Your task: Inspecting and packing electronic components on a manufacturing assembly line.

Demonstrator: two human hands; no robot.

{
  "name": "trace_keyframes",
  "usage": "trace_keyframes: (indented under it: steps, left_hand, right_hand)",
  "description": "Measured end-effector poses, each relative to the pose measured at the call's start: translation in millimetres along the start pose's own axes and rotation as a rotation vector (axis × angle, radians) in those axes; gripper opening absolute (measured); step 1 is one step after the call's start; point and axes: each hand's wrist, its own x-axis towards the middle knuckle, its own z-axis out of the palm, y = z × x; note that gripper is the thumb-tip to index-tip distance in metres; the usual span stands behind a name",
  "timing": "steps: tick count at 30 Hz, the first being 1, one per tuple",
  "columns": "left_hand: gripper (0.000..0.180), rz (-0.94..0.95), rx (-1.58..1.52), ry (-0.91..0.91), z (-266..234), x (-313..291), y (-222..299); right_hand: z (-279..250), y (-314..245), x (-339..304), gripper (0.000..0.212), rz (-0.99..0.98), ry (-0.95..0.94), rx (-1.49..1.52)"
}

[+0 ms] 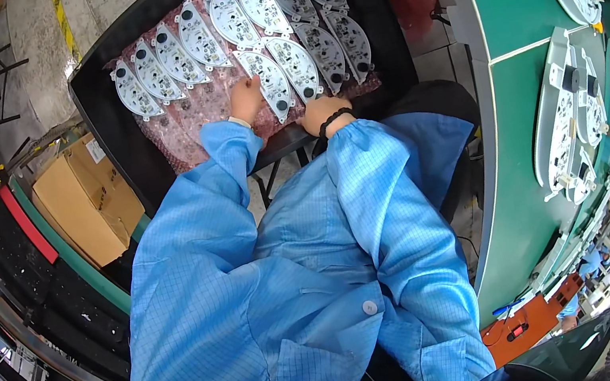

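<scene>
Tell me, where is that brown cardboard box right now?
In the head view, the cardboard box sits on the person's left, low beside the black tray of white boards, next to a green and red rail.

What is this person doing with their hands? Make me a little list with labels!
Left hand: left hand rests on a white, curved circuit board at the lower row's left end
Right hand: right hand lies at the tray's near edge, fingers curled, just below another white board
Wrist: black band on the right wrist
Tray: black tray lined with pink bubble sheet
Boards: two rows, overlapping
Clothes: light blue checked coat
Nearby: cardboard box, green table
</scene>
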Motion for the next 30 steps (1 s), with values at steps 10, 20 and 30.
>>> trace_keyframes:
  steps: [10,20,30]
  left_hand:
    - [0.061,0.322,0.576,-0.457,-11,4,-17]
    - [0.048,0.099,0.600,-0.908,-58,-14,-35]
    - [0.045,0.647,0.978,-0.389,-35,-86,17]
  right_hand:
    - [17,-5,-34,0.054,0.010,0.270,-0.174]
    - [92,5,-230,0.039,-0.576,0.881,0.462]
    - [106,130,-564,0.042,-0.164,1.184,0.537]
